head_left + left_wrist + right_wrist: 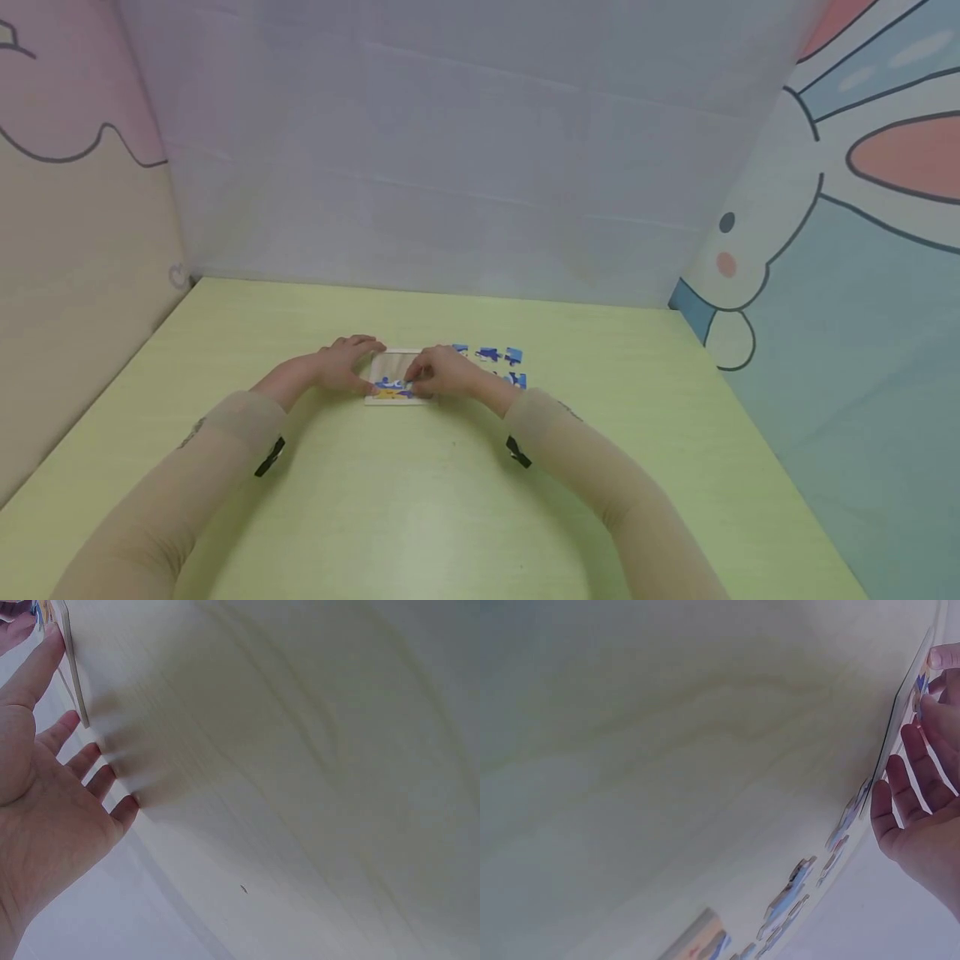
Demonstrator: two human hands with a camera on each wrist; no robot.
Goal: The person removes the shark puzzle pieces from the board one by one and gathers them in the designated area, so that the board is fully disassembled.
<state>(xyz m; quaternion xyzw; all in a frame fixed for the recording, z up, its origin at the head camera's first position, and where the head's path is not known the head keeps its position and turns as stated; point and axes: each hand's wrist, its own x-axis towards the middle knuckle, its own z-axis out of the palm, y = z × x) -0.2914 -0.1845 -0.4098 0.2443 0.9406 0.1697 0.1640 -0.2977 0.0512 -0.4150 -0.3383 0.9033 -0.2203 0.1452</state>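
puzzle tray [395, 364] mid-worktop, filled along its near edge | right hand [444, 372] fingers pinch a puzzle piece [406, 387] there | left hand [343, 363] fingers relaxed against tray's left edge | loose pieces [501, 360] right | green worktop [420, 500]

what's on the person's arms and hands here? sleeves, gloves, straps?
Both arms wear snug beige sleeves, left sleeve and right sleeve, ending just short of the wrists. A small black strap or clip sits at each forearm: left clip, right clip. The left hand and right hand are bare, no gloves.
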